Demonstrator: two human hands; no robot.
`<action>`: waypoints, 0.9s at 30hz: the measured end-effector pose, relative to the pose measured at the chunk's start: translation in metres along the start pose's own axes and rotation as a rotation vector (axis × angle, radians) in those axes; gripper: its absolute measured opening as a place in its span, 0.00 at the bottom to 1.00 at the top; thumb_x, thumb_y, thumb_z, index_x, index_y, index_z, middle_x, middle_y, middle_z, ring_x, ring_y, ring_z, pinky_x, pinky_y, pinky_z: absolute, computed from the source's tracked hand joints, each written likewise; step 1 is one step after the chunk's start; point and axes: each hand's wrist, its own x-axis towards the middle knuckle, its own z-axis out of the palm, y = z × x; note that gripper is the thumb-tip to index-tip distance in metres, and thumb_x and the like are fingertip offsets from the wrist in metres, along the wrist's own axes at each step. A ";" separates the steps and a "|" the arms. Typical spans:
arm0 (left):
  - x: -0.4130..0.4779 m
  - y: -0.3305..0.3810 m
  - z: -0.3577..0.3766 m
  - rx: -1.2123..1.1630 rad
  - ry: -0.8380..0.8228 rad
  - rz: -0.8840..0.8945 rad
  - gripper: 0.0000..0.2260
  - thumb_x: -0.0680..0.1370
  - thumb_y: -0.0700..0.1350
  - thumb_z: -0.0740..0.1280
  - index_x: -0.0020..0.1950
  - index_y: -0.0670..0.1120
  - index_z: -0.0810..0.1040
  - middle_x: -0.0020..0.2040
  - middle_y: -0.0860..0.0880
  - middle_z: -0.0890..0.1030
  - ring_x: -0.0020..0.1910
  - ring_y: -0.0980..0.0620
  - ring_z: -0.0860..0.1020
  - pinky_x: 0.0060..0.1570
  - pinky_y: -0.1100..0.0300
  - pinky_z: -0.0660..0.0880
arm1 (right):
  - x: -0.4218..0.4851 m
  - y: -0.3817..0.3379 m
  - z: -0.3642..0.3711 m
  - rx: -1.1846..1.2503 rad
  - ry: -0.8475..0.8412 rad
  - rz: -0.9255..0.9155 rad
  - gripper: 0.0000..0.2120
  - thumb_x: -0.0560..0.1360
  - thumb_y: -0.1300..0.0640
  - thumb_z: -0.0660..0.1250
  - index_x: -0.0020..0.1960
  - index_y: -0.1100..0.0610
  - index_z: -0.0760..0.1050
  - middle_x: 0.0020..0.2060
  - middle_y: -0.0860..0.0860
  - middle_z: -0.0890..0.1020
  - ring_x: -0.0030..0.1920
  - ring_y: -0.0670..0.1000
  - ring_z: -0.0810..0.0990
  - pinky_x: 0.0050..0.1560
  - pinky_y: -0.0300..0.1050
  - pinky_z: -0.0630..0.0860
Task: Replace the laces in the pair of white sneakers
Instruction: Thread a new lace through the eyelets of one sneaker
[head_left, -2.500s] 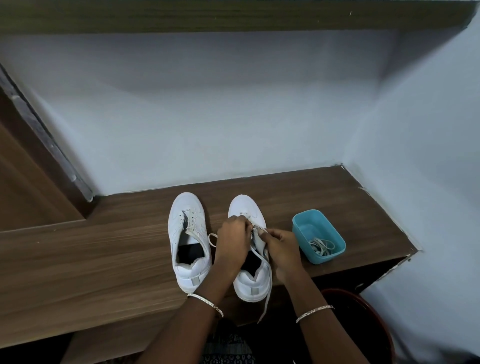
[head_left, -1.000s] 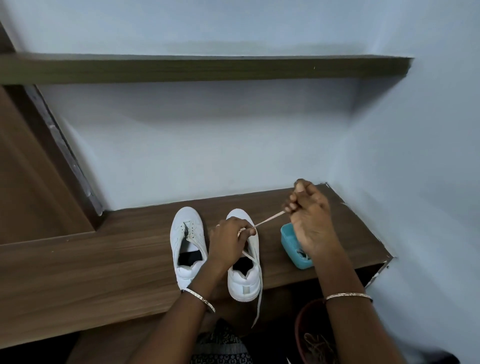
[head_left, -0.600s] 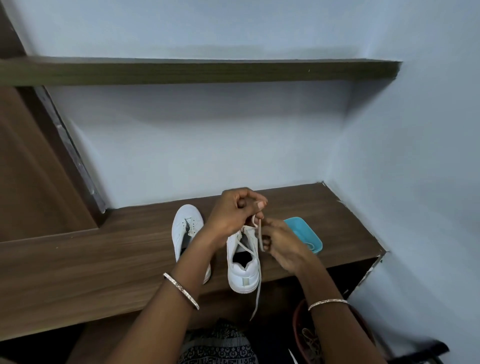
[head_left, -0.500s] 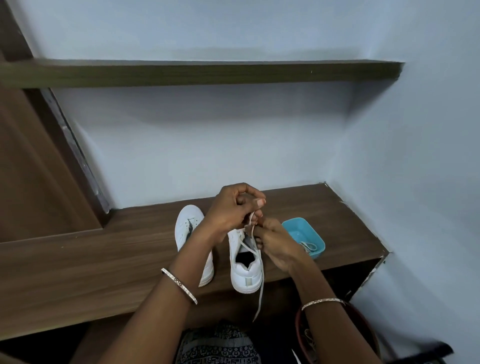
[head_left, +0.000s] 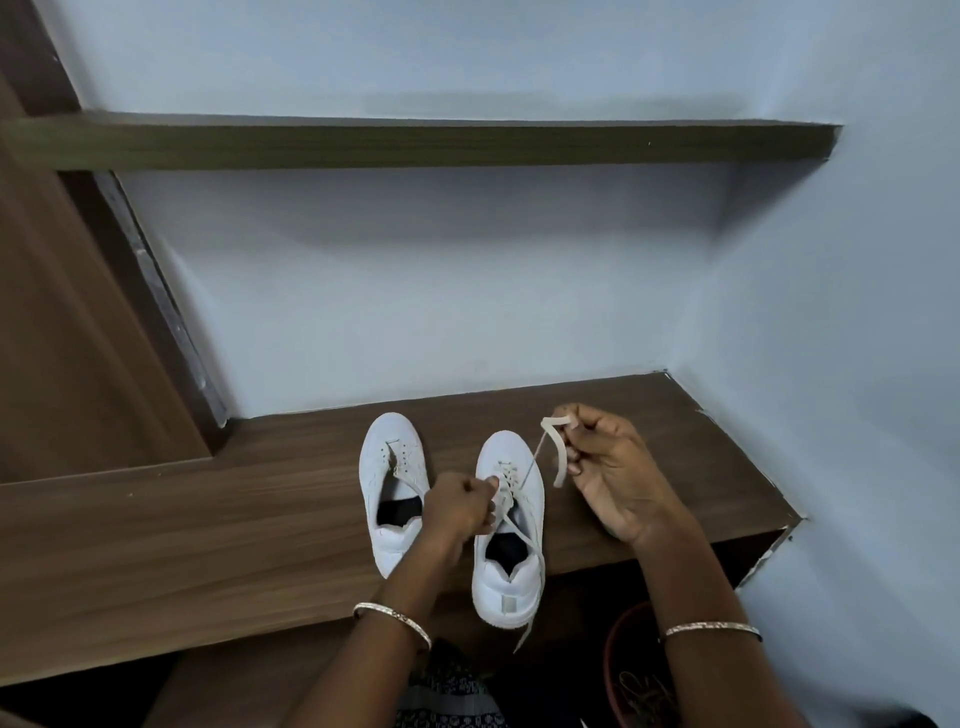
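Observation:
Two white sneakers stand toes-away on the wooden desk (head_left: 156, 545). The left sneaker (head_left: 393, 483) has loose lacing. The right sneaker (head_left: 511, 530) sits beside it, heel at the desk's front edge. My left hand (head_left: 460, 506) grips the right sneaker's upper at the eyelets, with fingers curled on it. My right hand (head_left: 608, 467) is raised to the right of the shoe and pinches a white lace (head_left: 550, 447), which runs taut down to the top eyelets. The lace's other end hangs past the heel over the desk edge.
A dark shelf (head_left: 415, 148) runs across the wall above the desk. The wall corner closes the desk on the right. A reddish bin (head_left: 621, 654) stands on the floor under my right forearm. A wooden panel stands at the left.
My right hand has pulled the lace out to the upper right. My left hand has dropped from above the shoe onto its eyelets. My right hand now hides the teal tray.

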 end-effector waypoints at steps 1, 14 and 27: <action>0.002 -0.004 0.005 0.038 0.001 0.005 0.12 0.79 0.47 0.69 0.39 0.41 0.82 0.34 0.44 0.82 0.31 0.50 0.80 0.39 0.53 0.82 | 0.001 0.000 -0.002 0.007 -0.011 -0.001 0.09 0.79 0.69 0.59 0.46 0.63 0.77 0.32 0.51 0.74 0.30 0.43 0.67 0.28 0.33 0.66; 0.012 -0.026 0.025 0.711 0.075 0.190 0.22 0.66 0.57 0.75 0.55 0.49 0.77 0.53 0.50 0.80 0.54 0.48 0.79 0.46 0.57 0.73 | 0.013 0.056 -0.047 -1.237 0.095 0.412 0.17 0.76 0.44 0.69 0.35 0.54 0.79 0.30 0.47 0.77 0.33 0.45 0.75 0.37 0.40 0.68; 0.018 -0.034 0.014 0.382 0.169 0.168 0.06 0.71 0.48 0.75 0.37 0.47 0.83 0.36 0.52 0.83 0.41 0.51 0.81 0.44 0.52 0.79 | 0.041 0.128 -0.043 -1.206 0.373 0.159 0.09 0.78 0.53 0.65 0.40 0.53 0.73 0.39 0.49 0.81 0.42 0.53 0.80 0.44 0.51 0.78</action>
